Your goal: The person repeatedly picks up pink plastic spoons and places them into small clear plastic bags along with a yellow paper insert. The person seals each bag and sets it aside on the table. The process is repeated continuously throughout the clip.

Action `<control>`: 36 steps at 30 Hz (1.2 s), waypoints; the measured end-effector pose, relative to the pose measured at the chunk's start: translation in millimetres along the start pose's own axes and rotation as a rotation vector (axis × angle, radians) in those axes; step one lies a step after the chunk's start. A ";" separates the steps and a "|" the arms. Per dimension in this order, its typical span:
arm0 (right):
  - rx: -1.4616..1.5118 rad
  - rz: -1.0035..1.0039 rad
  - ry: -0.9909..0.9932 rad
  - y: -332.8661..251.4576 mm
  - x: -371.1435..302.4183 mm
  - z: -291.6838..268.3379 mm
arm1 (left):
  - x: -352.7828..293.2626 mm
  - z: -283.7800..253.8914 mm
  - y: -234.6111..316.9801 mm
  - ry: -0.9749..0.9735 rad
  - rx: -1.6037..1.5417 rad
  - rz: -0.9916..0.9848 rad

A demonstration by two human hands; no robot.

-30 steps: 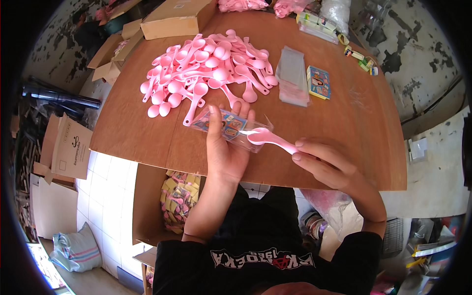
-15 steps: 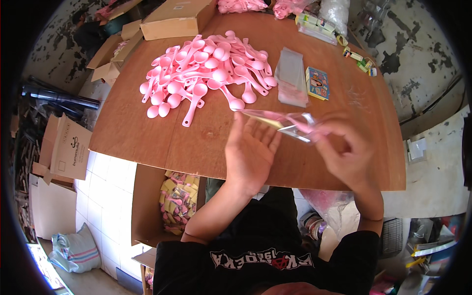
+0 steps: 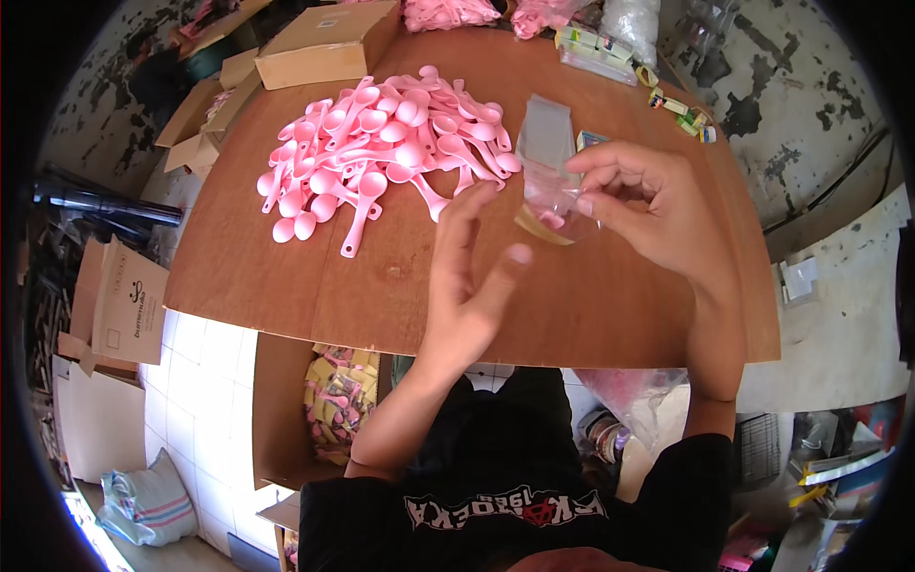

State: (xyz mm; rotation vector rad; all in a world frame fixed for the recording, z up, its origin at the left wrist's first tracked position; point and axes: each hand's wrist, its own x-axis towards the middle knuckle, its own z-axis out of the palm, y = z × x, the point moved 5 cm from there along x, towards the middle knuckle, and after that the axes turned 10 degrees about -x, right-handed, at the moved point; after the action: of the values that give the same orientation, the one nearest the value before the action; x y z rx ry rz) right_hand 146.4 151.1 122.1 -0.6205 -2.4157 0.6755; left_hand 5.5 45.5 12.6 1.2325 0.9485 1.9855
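Note:
My right hand [image 3: 658, 210] pinches a clear plastic bag [image 3: 562, 202] by its edge, above the table. Inside the bag show a pink spoon [image 3: 551, 219] and a yellowish strip [image 3: 541, 229], partly blurred. To the left, my left hand [image 3: 465, 286] is raised with thumb and fingers apart, holding nothing and not touching the bag. Beyond it a heap of pink measuring spoons [image 3: 367, 217] lies on the wooden table [image 3: 381, 286]. A stack of flat clear bags [image 3: 547, 124] lies behind the held bag. My right fingers mostly hide a small blue and yellow box [image 3: 591, 139].
A cardboard box [image 3: 319, 48] stands on the far left of the table. Tape rolls [image 3: 672, 103] and bagged pink items [image 3: 448, 11] line the far edge. Below the near edge, an open carton [image 3: 276, 410] holds many packed bags [image 3: 338, 391]. A white sack [image 3: 148, 500] rests lower left.
My right hand has moved up with the bag, which now hangs down instead of lying across toward my left hand. My left hand has come away from it and spread its fingers.

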 end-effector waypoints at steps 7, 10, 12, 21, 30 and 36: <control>0.149 0.017 0.106 -10.3 -2.3 11.2 | 7.8 9.0 6.7 0.000 -0.067 -0.099; 0.137 -0.017 0.306 -6.8 -8.0 7.4 | 5.4 6.4 11.7 0.024 -0.092 -0.101; -0.018 -0.122 0.356 -14.5 -15.6 2.6 | 6.3 7.1 15.1 0.045 -0.030 -0.076; -0.473 -0.474 0.311 -43.8 -26.2 13.8 | -0.1 10.9 40.5 -0.075 0.331 0.147; -0.678 -0.611 0.393 -40.7 -32.0 25.7 | -5.6 21.9 46.1 -0.148 0.650 0.167; -0.886 -0.664 0.414 -40.6 -37.6 40.3 | -6.0 28.6 48.6 -0.217 0.826 0.184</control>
State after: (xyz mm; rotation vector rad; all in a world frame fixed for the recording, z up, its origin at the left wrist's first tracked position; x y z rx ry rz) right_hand 138.4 86.0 102.3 -0.1894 -2.2152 -0.7582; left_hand 28.0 20.9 58.5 1.9795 1.6672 1.5558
